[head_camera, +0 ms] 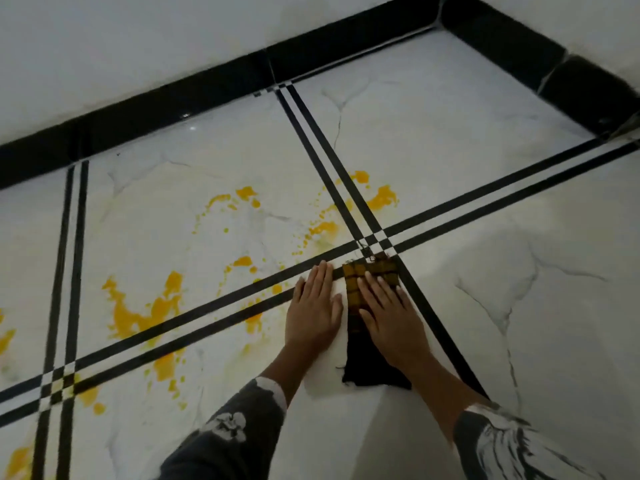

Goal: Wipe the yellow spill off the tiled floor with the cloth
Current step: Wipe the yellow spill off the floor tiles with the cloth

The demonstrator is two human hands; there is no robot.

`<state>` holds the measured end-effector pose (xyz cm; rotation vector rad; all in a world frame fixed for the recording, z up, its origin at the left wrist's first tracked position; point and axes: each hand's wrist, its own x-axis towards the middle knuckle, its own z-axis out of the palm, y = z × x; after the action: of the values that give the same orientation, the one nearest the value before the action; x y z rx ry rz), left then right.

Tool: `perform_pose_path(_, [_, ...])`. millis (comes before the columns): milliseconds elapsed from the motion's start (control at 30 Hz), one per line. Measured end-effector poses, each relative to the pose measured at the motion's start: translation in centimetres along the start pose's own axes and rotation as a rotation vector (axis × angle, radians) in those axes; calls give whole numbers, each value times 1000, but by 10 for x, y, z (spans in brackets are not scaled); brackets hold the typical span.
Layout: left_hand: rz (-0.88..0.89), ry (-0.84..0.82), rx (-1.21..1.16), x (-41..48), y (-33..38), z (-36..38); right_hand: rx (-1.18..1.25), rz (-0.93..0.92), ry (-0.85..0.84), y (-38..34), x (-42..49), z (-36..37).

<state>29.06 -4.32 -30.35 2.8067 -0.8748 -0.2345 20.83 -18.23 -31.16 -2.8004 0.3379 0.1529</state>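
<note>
A dark checked cloth [367, 344], stained yellow at its far end, lies flat on the white marble-look tiled floor [519, 306]. My right hand [388, 306] presses flat on the cloth with fingers spread. Just left of the cloth, my left hand [313, 303] rests flat on the bare tile with nothing in it. Yellow spill [138, 313] spreads in blotches and drops across the tiles to the left, with more patches [381, 199] beyond the hands near the crossing of the black tile stripes.
Double black stripes [377, 237] cross the floor just beyond the cloth. A black skirting [173, 105] runs along the white wall at the back and turns at the right corner. More yellow splashes [17, 459] lie at the far left edge.
</note>
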Motion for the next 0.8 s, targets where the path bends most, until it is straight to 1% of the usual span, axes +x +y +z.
perform_pose_path(100, [19, 11, 8, 4, -2, -1, -30, 29, 46, 2, 16, -5])
perform_pose_path(233, [29, 21, 3, 5, -3, 1, -77, 96, 68, -5, 22, -10])
perform_pose_path(400, [37, 13, 4, 3, -4, 3, 4, 171, 110, -28, 20, -3])
perform_pose_path(567, [43, 36, -26, 3, -7, 5, 5, 154, 86, -24, 19, -3])
perform_pose_path(800, [53, 40, -26, 4, -6, 2, 29, 171, 133, -28, 18, 1])
